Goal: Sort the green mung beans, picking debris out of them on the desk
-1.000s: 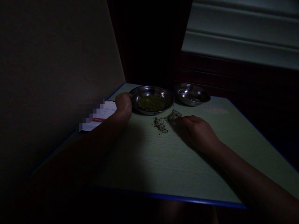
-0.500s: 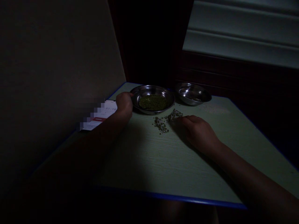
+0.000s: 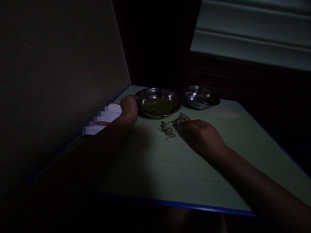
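Note:
My left hand [image 3: 129,108] is closed at the left rim of a shiny metal bowl [image 3: 176,105], the thumb side against its edge. Small green beans [image 3: 159,106], which look like mung beans, cover the bottom of this bowl. Just in front of it, a loose heap of green beans mixed with white grains [image 3: 167,129] lies on the table. My right hand [image 3: 206,134] rests low at the heap's right side, fingers drawn together and pointing left into it. Its fingertips are in shadow, so what they pinch is hidden.
A second metal bowl [image 3: 201,98] stands at the back right, a little matter in its bottom. Pale grains [image 3: 223,112] lie spread beside it. A lit phone [image 3: 104,119] leans at the left by the wall. The pale green table [image 3: 155,171] has a blue edge. The room is dim.
Hardly anything differs. Both hands keep their places, the right fingers shifting very slightly at the heap. The phone's displayed digits have advanced.

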### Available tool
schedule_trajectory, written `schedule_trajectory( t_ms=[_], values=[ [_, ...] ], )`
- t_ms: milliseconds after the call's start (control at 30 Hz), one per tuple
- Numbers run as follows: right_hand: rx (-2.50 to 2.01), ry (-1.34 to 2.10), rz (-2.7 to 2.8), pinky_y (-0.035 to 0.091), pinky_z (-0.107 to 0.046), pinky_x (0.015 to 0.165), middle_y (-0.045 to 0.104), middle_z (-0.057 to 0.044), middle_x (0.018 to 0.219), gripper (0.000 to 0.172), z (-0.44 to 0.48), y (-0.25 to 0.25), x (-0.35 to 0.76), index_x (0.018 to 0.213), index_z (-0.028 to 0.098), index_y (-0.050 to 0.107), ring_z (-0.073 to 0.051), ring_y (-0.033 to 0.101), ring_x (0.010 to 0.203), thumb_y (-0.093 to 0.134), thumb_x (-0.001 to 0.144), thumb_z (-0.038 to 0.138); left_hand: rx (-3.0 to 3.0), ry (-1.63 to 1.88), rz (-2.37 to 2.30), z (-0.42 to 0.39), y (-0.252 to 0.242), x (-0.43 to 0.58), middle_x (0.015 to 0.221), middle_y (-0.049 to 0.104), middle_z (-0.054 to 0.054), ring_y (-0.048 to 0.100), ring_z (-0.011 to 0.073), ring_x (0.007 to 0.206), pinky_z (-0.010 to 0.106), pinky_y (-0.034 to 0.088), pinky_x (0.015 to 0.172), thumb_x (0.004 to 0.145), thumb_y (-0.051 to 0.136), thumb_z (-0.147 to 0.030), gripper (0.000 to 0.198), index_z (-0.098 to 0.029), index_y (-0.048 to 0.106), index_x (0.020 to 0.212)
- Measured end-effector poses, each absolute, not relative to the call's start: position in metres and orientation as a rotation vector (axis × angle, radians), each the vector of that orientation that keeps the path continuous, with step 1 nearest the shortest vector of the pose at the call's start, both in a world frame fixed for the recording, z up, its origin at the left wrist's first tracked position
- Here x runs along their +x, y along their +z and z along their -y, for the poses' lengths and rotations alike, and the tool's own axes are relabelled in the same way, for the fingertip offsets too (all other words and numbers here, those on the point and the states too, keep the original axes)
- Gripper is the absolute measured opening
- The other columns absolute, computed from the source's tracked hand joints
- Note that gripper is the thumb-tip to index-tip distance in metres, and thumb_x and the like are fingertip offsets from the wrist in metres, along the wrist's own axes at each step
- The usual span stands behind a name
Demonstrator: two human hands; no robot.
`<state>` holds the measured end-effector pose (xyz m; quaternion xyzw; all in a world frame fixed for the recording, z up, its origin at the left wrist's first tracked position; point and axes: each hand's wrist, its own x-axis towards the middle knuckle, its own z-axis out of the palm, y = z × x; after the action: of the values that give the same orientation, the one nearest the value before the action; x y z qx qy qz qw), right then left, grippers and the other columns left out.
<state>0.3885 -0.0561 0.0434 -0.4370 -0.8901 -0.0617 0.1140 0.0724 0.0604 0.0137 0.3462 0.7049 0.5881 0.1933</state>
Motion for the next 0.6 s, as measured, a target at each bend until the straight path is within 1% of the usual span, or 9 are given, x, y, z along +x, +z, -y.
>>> schedule_trajectory(
  t_ms=[100, 200, 267, 467, 600],
  values=[
    [-1.32, -0.163, 2.64, 0.071, -0.045, 0.104, 0.097, -0.022, 0.137, 0.053, 0.056, 0.045, 0.385, 0.151, 0.014, 0.091, -0.037, 0.093, 0.123, 0.065, 0.11, -0.004, 0.839, 1.66, -1.858, -0.061, 0.014, 0.073, 0.107, 0.084, 0.011, 0.084, 0.0354, 0.125, 0.049, 0.071, 0.12, 0.088, 0.065, -0.01, 0.018, -0.023, 0.073, 0.078],
    [-1.343, -0.149, 2.665, 0.071, -0.044, 0.108, 0.097, -0.022, 0.139, 0.051, 0.057, 0.047, 0.381, 0.155, 0.014, 0.091, -0.036, 0.093, 0.127, 0.068, 0.112, -0.003, 0.816, 1.662, -1.832, -0.061, 0.015, 0.074, 0.109, 0.084, 0.012, 0.083, 0.0346, 0.131, 0.047, 0.071, 0.12, 0.088, 0.063, -0.009, 0.02, -0.024, 0.069, 0.076],
    [-1.335, -0.151, 2.671, 0.07, -0.042, 0.109, 0.097, -0.021, 0.14, 0.049, 0.058, 0.048, 0.381, 0.153, 0.016, 0.092, -0.035, 0.093, 0.128, 0.069, 0.113, -0.002, 0.821, 1.661, -1.84, -0.061, 0.015, 0.074, 0.109, 0.083, 0.011, 0.083, 0.0339, 0.131, 0.047, 0.07, 0.121, 0.087, 0.062, -0.009, 0.019, -0.023, 0.068, 0.076],
    [-1.243, -0.163, 2.671, 0.069, -0.043, 0.104, 0.098, -0.021, 0.13, 0.045, 0.055, 0.045, 0.39, 0.144, 0.015, 0.093, -0.036, 0.094, 0.118, 0.07, 0.11, -0.004, 0.822, 1.697, -1.787, -0.056, 0.015, 0.074, 0.112, 0.085, 0.011, 0.084, 0.033, 0.132, 0.05, 0.065, 0.128, 0.088, 0.062, -0.009, 0.02, -0.022, 0.074, 0.08],
    [-1.187, -0.194, 2.663, 0.068, -0.041, 0.102, 0.098, -0.019, 0.128, 0.042, 0.054, 0.043, 0.393, 0.14, 0.017, 0.094, -0.034, 0.095, 0.115, 0.073, 0.11, -0.003, 0.773, 1.716, -1.774, -0.054, 0.019, 0.077, 0.114, 0.087, 0.011, 0.084, 0.0327, 0.129, 0.05, 0.064, 0.127, 0.089, 0.064, -0.008, 0.02, -0.022, 0.076, 0.081]
  ],
)
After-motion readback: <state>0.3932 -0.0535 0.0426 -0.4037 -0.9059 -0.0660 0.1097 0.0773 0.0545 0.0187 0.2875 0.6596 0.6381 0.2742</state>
